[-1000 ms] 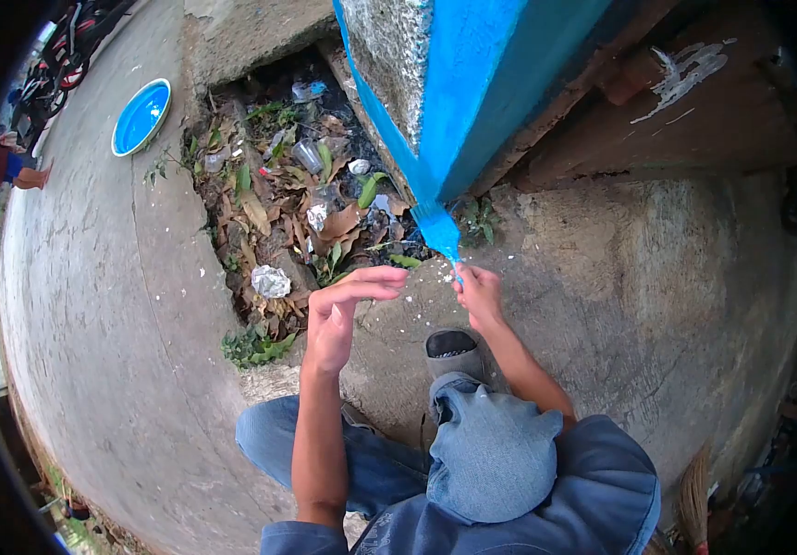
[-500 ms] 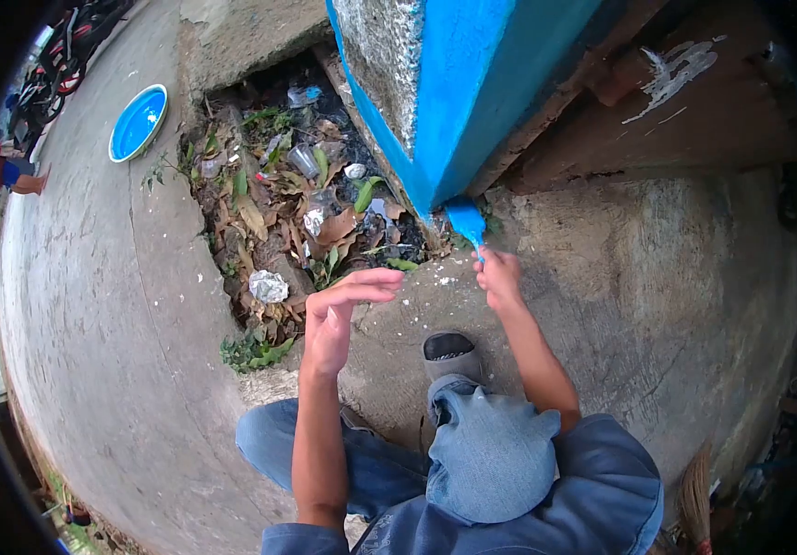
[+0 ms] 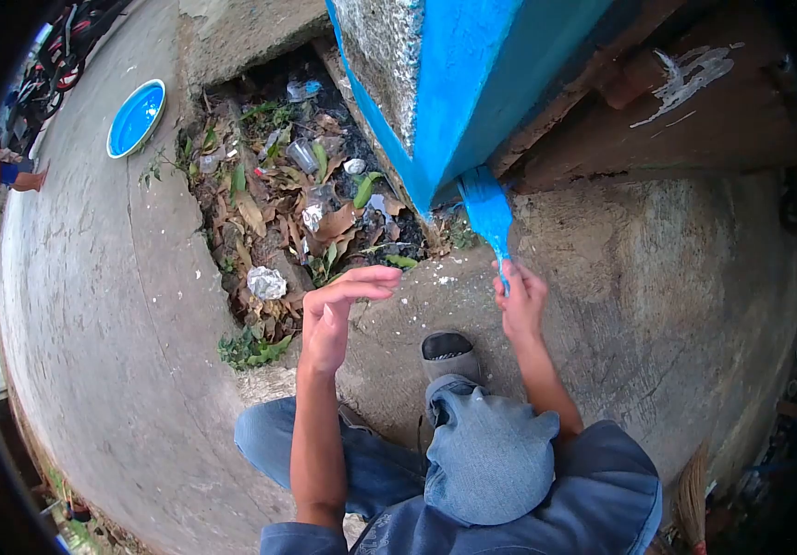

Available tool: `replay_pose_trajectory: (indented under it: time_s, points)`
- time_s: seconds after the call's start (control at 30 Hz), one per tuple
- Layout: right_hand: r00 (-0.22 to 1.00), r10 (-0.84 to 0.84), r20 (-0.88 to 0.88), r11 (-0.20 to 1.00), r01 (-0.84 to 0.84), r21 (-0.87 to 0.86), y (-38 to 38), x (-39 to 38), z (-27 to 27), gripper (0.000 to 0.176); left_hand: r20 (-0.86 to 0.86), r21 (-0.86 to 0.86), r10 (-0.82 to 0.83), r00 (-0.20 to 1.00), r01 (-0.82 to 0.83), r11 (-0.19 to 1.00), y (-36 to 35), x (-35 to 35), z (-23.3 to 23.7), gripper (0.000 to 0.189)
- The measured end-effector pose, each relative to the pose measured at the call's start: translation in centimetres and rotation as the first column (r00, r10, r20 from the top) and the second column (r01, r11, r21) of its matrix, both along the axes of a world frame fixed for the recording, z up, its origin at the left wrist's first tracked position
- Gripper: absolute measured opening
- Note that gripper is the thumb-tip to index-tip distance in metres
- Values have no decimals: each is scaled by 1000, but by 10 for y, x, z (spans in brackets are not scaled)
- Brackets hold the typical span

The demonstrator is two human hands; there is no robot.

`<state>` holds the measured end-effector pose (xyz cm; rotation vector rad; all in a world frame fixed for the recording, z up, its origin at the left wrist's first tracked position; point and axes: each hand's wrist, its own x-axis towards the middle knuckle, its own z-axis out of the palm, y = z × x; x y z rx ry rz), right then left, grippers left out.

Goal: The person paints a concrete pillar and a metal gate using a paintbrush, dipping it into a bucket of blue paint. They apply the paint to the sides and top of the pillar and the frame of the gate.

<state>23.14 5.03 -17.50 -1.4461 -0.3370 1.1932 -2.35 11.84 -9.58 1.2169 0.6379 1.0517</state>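
Note:
My right hand [image 3: 521, 301] is closed round the handle of a paintbrush [image 3: 488, 211] covered in blue paint. The bristles touch the lower edge of a blue-painted pillar [image 3: 459, 111], on its right side near the bottom corner. One face of the pillar is rough grey with a blue border. My left hand [image 3: 336, 319] is raised over the ground with the fingers stretched out, holding nothing. It is nearest to the edge of a pit of dry leaves and litter [image 3: 255, 213].
A basin with blue paint [image 3: 137, 118] stands on the concrete at the left. Crumpled foil [image 3: 266, 283] lies in the pit. A brown panel [image 3: 639, 139] adjoins the pillar. A broom [image 3: 694, 495] is at the lower right, and motorcycles [image 3: 61, 65] are far left.
My right hand and the paintbrush have moved right and slightly towards me. The bristles have gone from the pillar's bottom corner to its right lower edge. My left hand is almost unmoved.

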Motion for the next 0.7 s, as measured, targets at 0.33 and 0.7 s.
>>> replay_pose_trajectory:
  time_s: [0.33,0.7]
  points:
    - [996,-11,89,983,27,-180,16,-28,-107,24,0,-16,-9,1000,9,1000,-1,1,2,71]
    - [1000,19,-3,981,-19,-191,58,-13,-32,22,30,2,2,1000,-2,1000,-1,-4,4,71]
